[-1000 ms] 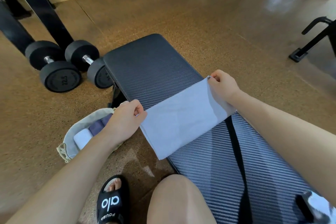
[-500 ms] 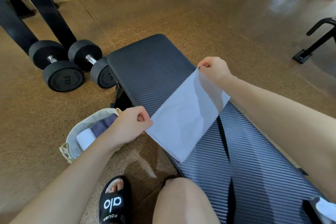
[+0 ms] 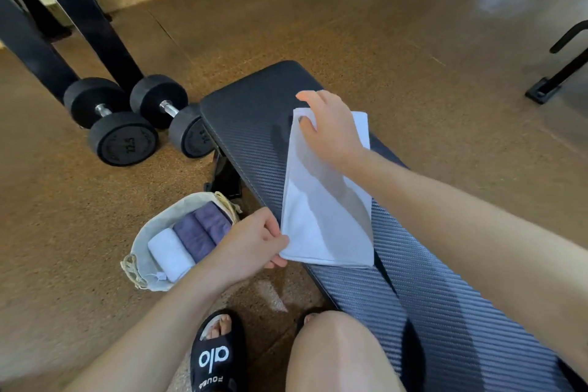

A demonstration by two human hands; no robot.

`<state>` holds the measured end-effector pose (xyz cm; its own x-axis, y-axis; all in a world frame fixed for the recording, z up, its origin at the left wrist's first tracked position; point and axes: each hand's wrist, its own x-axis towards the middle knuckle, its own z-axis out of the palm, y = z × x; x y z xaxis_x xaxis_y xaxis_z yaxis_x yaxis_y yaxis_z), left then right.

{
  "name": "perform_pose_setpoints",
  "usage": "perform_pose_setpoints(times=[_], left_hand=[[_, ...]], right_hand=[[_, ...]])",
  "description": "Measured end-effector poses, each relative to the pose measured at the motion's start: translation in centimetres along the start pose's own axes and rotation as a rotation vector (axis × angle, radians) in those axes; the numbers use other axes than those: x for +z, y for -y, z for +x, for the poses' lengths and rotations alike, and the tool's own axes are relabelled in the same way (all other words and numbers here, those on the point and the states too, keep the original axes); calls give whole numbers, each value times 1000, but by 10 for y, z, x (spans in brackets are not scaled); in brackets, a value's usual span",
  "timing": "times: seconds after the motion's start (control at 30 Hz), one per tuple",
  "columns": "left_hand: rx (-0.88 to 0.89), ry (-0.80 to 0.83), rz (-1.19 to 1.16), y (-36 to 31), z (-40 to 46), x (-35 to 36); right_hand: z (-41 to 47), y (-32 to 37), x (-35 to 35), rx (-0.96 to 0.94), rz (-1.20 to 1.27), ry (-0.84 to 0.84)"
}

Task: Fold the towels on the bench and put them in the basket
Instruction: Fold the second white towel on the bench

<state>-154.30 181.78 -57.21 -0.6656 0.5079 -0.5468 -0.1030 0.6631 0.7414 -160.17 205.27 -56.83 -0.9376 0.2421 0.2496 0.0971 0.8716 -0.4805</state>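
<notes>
Gym floor, bench (image 3: 254, 111) as work surface. White towel (image 3: 321, 219) lies on bench. My left hand (image 3: 254, 242) pinches near corner, anchors it. My right hand (image 3: 331, 127) grips far edge, aligns fold. Basket (image 3: 143, 232) beside bench, rolled towels inside, short reach.

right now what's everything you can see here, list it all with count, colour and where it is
towel on bench: 1, white, partly folded on the padded bench, held at both ends
bench: 1, black, centre
basket: 1, beige, on the floor left of the bench
rolled towels in basket: 3, one white, two purple
dumbbells: 2, black, floor upper left
rack legs: black, upper left
sandal: 1, black, bottom
left hand: pinches the near corner
right hand: holds the far end
</notes>
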Motion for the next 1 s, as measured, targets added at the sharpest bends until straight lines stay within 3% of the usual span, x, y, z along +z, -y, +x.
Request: perform_pose_setpoints(times=[0.13, 0.3, 0.53, 0.67, 0.73, 0.87, 0.93, 1.0], left_hand=[[71, -50, 85, -2, 0, 3], [172, -116, 298, -7, -1, 6], [153, -87, 286, -12, -1, 8], [93, -83, 219, -13, -2, 8], [106, -86, 245, -11, -1, 7], [273, -183, 647, -14, -7, 5], [511, -316, 864, -20, -8, 9], [685, -295, 1043, -26, -5, 17]], right_hand=[[-98, -4, -26, 87, 22, 0], [-180, -7, -27, 63, -246, 299], [-179, -5, -27, 113, -258, 270], [-182, -7, -24, 83, -254, 337], [-182, -6, -31, 46, -217, 261], [-196, -2, -47, -144, -174, 194], [-198, 2, -42, -226, -245, 267], [-192, 7, -30, -227, -308, 316]])
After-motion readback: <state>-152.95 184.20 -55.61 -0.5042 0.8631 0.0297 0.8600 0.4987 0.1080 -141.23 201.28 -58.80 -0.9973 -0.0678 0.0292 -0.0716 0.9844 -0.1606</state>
